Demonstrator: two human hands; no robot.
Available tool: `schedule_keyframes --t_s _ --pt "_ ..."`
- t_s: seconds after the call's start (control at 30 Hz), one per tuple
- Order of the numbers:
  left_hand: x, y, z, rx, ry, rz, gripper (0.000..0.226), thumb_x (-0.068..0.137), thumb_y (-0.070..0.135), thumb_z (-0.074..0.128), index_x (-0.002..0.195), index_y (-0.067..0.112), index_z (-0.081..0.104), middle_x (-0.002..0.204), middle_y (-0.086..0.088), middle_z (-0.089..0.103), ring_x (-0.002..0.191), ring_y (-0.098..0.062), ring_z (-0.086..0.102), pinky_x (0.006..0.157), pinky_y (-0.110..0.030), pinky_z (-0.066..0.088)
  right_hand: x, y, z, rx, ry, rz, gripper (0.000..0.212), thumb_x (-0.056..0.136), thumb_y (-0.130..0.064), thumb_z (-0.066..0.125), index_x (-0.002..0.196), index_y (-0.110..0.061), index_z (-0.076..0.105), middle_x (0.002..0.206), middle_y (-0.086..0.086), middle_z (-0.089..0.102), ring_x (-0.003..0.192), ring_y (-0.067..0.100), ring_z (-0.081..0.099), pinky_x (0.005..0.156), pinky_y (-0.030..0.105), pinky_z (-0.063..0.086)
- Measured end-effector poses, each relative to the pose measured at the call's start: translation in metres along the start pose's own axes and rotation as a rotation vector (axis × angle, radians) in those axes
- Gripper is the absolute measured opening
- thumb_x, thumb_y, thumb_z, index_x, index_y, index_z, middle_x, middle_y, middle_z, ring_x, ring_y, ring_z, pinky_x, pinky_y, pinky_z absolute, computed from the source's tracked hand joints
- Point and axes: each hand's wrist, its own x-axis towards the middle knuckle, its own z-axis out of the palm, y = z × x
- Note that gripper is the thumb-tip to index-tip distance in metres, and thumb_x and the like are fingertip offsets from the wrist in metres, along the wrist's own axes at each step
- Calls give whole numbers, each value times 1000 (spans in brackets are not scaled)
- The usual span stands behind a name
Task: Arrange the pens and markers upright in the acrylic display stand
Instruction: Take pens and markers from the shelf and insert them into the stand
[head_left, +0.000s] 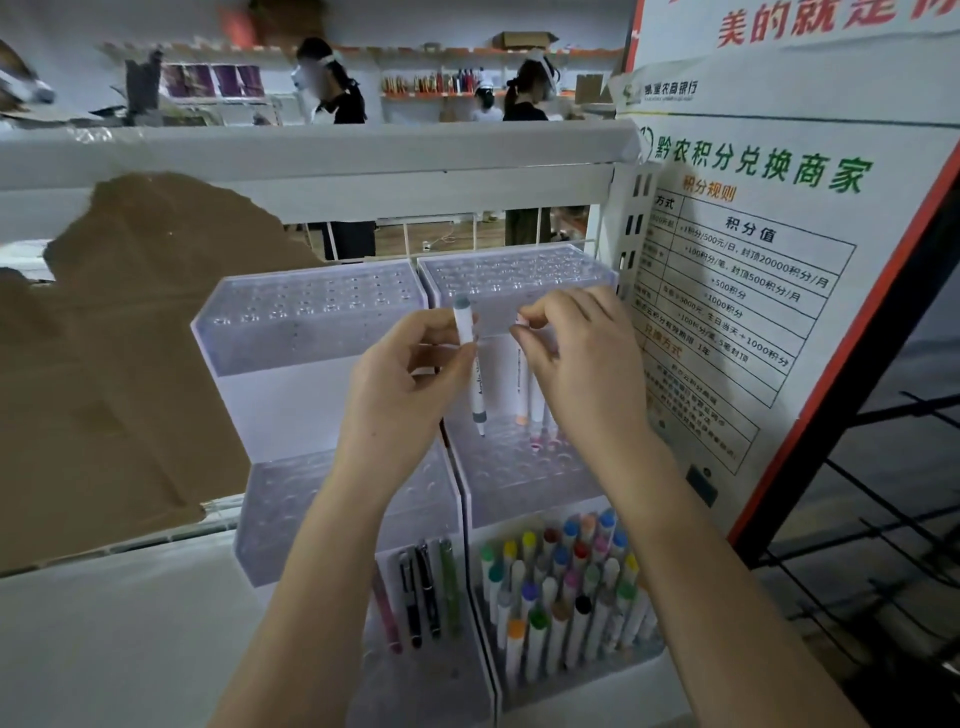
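1. Two clear acrylic stands sit side by side on a white shelf, the left stand (311, 322) and the right stand (519, 280), each stepped in tiers drilled with rows of holes.
2. The left hand (400, 384) has its thumb and fingers curled around a white marker with a grey cap (470, 364), gripping it near the top. The marker is pretty much upright, tip pointing down, hanging just above the middle tier of the right stand and not seated in a hole.
3. The right hand (576, 348) is just to the right of that, fingertips pinching the top end of a white marker with an orange-pink end (521, 384). That one is upright too, lower end down at the holes of the same middle tier, with a couple more white markers right beside it, partly hidden by the hand.
4. The two held markers are close but apart.
5. The bottom tier of the right stand is packed with coloured-cap markers (561, 582) standing upright, below the right forearm.
6. The bottom of the left stand holds a few pens (423, 597), leaning a bit.
7. Torn brown cardboard (119, 353) on the left, a printed poster (753, 270) on the right.
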Motion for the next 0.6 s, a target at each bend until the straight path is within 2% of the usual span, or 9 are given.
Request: schedule_keyframes --t_s 0.1,0.23,0.33,0.4,0.47,0.6 --pt "-1 0 -3 3 20 1 14 87 10 64 96 21 63 89 1 66 81 -20 65 79 -39 54 4 -5 1 -36 40 24 13 82 -19 68 79 -9 60 78 3 63 81 26 55 73 37 45" --pt "-3 0 -9 23 19 11 16 87 13 64 104 13 64 91 -2 66 83 -22 65 82 -43 54 4 -12 1 -73 64 58 17 78 -17 73 75 -9 58 72 3 61 77 26 54 70 37 45" --pt "-5 1 -13 26 19 17 18 87 13 64 105 12 64 91 0 66 85 -21 65 83 -43 54 6 -11 2 -65 78 121 18 82 -19 68 73 -10 55 69 2 58 74 23 53 76 39 46" --pt "-7 2 -16 29 18 20 17 87 13 64 104 14 64 91 2 66 85 -19 66 83 -41 55 1 -7 4 -14 79 164 24 87 -24 62 70 -14 49 66 -3 50 73 18 47 82 38 44" --pt "-9 2 -19 26 14 23 13 87 12 64 97 21 63 85 8 65 83 -17 66 81 -41 55 -9 -6 6 43 82 185 25 88 -29 58 70 -15 48 67 -5 47 73 16 44 73 34 42" --pt "-13 0 -24 35 15 20 18 87 11 64 90 28 60 77 17 62 78 -12 64 80 -41 56 -20 -7 5 -25 33 147 19 89 -25 60 80 -10 56 77 4 60 81 23 51 70 32 39"
